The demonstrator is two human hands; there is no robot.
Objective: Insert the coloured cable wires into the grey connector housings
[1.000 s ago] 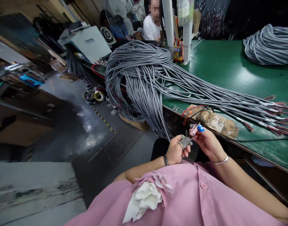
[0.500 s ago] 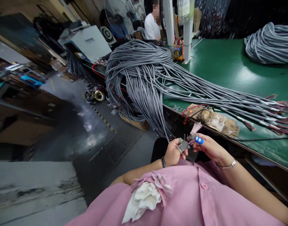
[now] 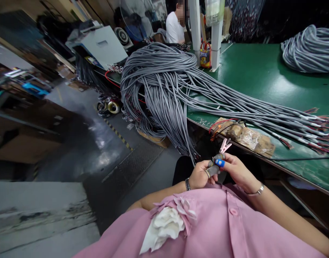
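Where smooth gray cables (image 3: 159, 66) spill in thick loops over the glossy green tabletop (image 3: 250, 75), its near edge carries a rough brown block (image 3: 249, 137) with a shiny patch. Just off that edge, a pink clothespin (image 3: 225, 146) juts from the right hand (image 3: 241, 172), whose fingers pinch it. Slightly farther off, the left hand (image 3: 200, 175) curls narrowly against them; whatever it grips, I cannot tell.

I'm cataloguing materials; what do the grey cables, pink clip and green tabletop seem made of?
Grey cables: likely plastic sheathing, satin; coloured wires emerge at ends. Pink clip: probably plastic, evenly coloured; finish unclear. Green tabletop: glossy, reflecting light; perhaps paint or mat.
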